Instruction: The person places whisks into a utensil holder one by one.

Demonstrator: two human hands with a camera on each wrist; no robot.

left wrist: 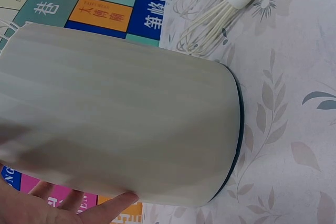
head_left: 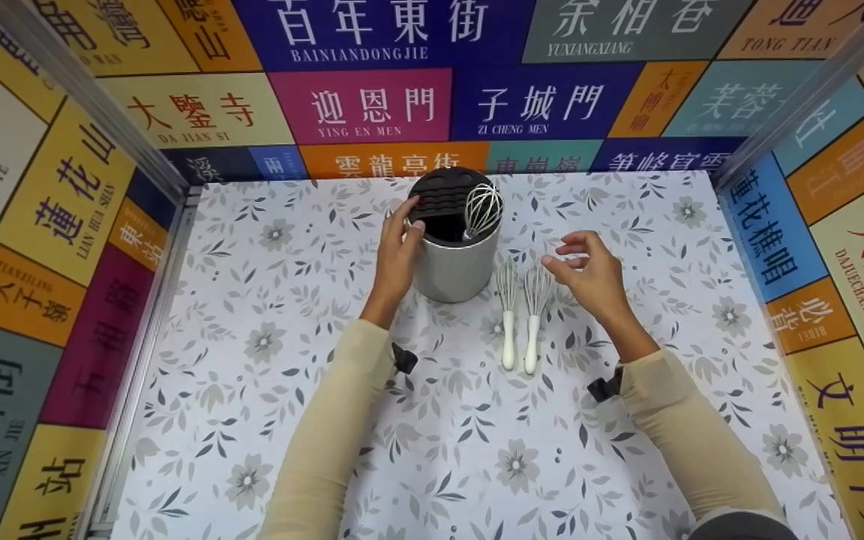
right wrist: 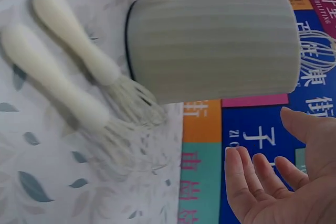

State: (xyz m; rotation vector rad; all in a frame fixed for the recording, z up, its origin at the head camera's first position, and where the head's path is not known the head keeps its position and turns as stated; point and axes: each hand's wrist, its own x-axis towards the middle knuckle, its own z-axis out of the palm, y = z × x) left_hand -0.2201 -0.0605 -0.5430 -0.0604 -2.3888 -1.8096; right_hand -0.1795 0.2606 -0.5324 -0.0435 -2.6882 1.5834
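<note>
A grey cylindrical utensil holder (head_left: 453, 271) with a black slotted top stands upright near the back of the table. One whisk (head_left: 484, 208) is in it, wire end up, its handle hidden inside. My left hand (head_left: 396, 253) rests against the holder's left side, thumb and fingertips at the rim. Two small whisks with white handles lie side by side to the front right: the left whisk (head_left: 508, 330) and the right whisk (head_left: 532, 337). Just right of their wire ends, my right hand (head_left: 591, 276) hovers with loosely bent fingers and holds nothing; the right wrist view shows its bare palm.
A white cloth (head_left: 432, 442) with grey flowers and leaves covers the table. Panels with coloured lettering stand as a back wall (head_left: 372, 105) and along both sides. The holder stands close to the back wall. A dark round object (head_left: 739, 526) shows at the bottom right edge.
</note>
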